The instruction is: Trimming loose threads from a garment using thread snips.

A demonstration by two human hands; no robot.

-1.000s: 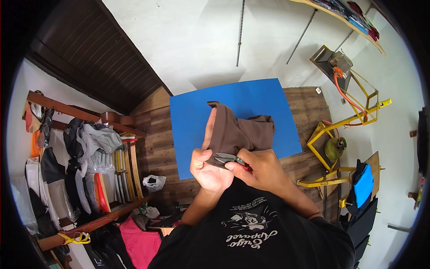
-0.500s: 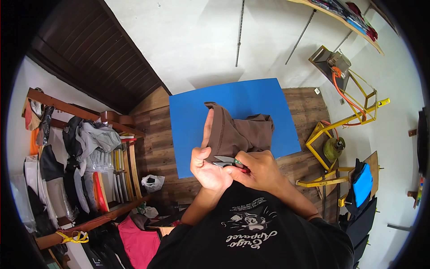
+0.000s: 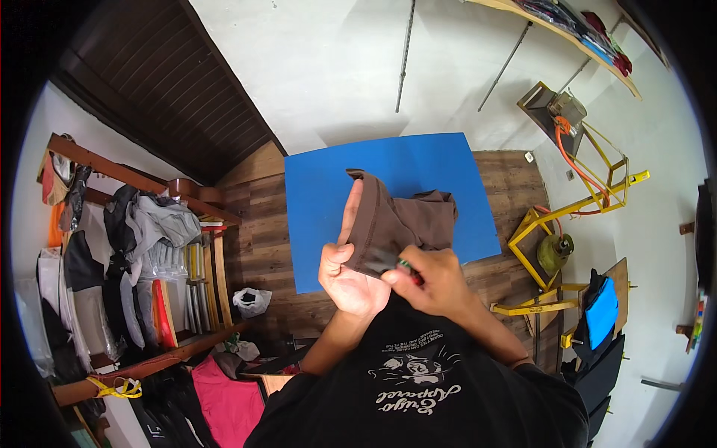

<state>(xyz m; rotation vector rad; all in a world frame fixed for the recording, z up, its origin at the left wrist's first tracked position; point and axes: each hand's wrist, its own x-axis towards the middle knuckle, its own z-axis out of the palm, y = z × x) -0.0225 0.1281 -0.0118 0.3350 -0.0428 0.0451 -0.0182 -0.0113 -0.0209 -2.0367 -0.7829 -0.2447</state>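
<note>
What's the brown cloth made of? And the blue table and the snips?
Cloth: soft, matte fabric, since it folds and shows a seam.
Table: a smooth, flat top, perhaps painted board or laminate; its even blue hides which.
Snips: probably metal blades, from their grey look, though they're blurred.

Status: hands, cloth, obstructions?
Left hand supporting brown cloth garment, palm up. Right hand gripping small red-and-green-handled metal snips, blades blurred near garment's lower end. Flat blue tabletop beneath; blur hides blade contact.
</note>
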